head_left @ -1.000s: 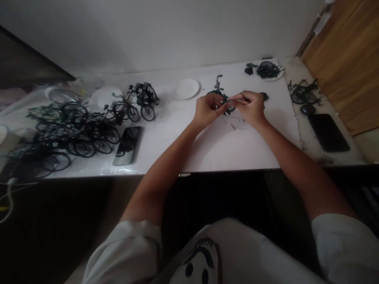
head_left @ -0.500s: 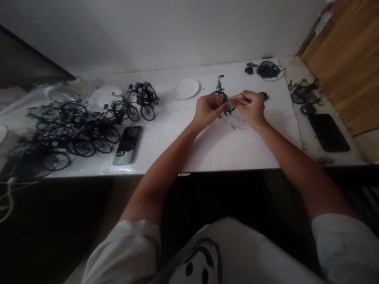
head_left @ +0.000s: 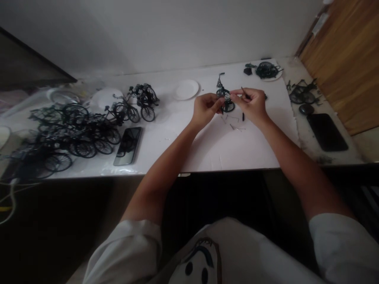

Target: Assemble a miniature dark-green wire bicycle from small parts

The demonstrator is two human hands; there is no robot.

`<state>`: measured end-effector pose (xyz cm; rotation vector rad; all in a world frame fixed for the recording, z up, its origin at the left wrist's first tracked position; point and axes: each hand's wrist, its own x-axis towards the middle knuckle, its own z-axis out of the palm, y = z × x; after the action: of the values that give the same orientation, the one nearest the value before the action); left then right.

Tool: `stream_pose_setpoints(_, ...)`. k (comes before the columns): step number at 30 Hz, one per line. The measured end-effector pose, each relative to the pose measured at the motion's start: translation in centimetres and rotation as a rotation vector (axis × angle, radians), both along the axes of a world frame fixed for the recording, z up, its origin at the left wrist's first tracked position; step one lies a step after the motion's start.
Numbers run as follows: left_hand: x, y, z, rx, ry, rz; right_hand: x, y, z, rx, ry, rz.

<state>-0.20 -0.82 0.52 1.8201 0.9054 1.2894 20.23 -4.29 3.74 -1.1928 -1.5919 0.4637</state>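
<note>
Held upright above the white board is a dark green miniature bicycle [head_left: 228, 105], its handlebar at the far end and a wheel towards me. My left hand [head_left: 205, 109] is closed around its left side, thumb and fingers pinching the frame. From the right, my right hand [head_left: 254, 102] pinches at the bicycle's middle with thumb and fingertip. A thin dark stick-like piece [head_left: 245, 93] also sticks out between the right fingers; its kind is unclear. Below the hands lie several thin wire pieces [head_left: 232, 119] and a small black rod [head_left: 243, 116].
Many miniature bicycles [head_left: 79, 130] crowd the left side, beside a phone [head_left: 128, 146]. A white plate [head_left: 186, 90] sits at the back. Bicycle parts [head_left: 268, 70] fill another plate at back right. A second phone [head_left: 327, 132] and a bicycle [head_left: 302, 92] lie on the right.
My hands have moved slightly apart, and the bicycle has turned so that its near wheel shows more. The small black rod on the board is now visible.
</note>
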Motion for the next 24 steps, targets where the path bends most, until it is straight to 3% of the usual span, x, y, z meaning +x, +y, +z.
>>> stream_pose_setpoints(8,-0.2,0.2,0.4,-0.077,-0.047,0.012,3.4,3.6,-1.3,0.118,0.001,-0.164)
stream_pose_setpoints(15,-0.4,0.4,0.6,-0.094,-0.066,0.033,5.3,3.6,-0.5,0.165,-0.009,-0.243)
stream_pose_setpoints(24,-0.8,1.1,-0.1,-0.134,-0.143,0.026,5.5,3.4,-3.0,-0.201,-0.379,-0.205)
